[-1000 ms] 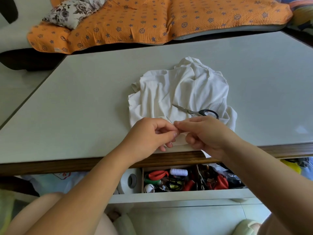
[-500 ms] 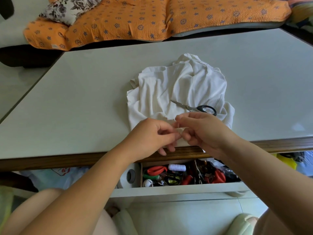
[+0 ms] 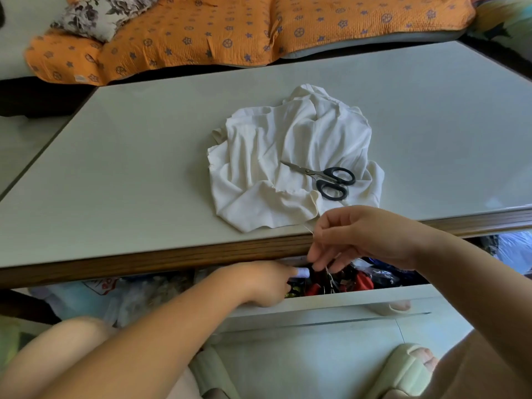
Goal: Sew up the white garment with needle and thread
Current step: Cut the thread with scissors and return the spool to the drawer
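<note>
Reaching into the open drawer [image 3: 345, 300] below the worktop [image 3: 144, 168], the left hand [image 3: 259, 280] meets a white spool [image 3: 302, 273] — its grip is too blurred to tell. The right hand [image 3: 359, 237], apart from it at the worktop's edge, pinches a thread [image 3: 307, 228]. The white garment [image 3: 259, 156] lies crumpled on the worktop — scissors [image 3: 331, 180] on top.

Pale table [image 3: 144, 168] bears a crumpled white garment [image 3: 273, 156] near its front edge

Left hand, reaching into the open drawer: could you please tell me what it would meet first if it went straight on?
Probably the white thread spool, just beyond the fingers of the left hand; blur hides whether they touch.
</note>
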